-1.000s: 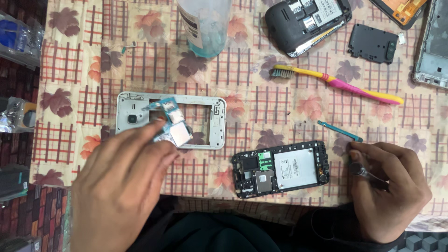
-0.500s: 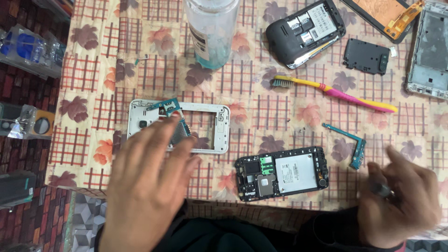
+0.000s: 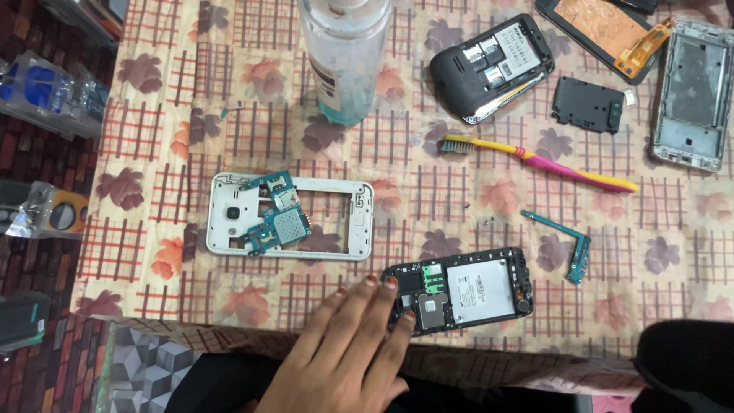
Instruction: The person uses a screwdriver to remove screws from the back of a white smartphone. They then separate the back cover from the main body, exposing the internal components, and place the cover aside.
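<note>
My left hand (image 3: 344,352) lies flat at the near table edge, fingers spread, and holds nothing. Its fingertips touch the left end of an opened black phone (image 3: 466,289) whose inner parts and a silver plate are exposed. Behind the hand a white phone frame (image 3: 359,222) lies on the cloth with a blue-green circuit board (image 3: 277,222) resting on its left half. My right hand is out of view; only a dark sleeve (image 3: 688,359) shows at the bottom right corner.
On the patterned tablecloth lie a small L-shaped teal board (image 3: 566,241), a yellow-pink toothbrush (image 3: 535,162), a clear bottle (image 3: 344,53), a black opened phone (image 3: 489,65), a black cover (image 3: 589,103), a silver frame (image 3: 692,92) and a screen panel (image 3: 604,30). Packets lie at the left.
My left hand left the circuit board on the white frame and moved right to the black phone. My right hand, with its thin tool, drew back out of view.
</note>
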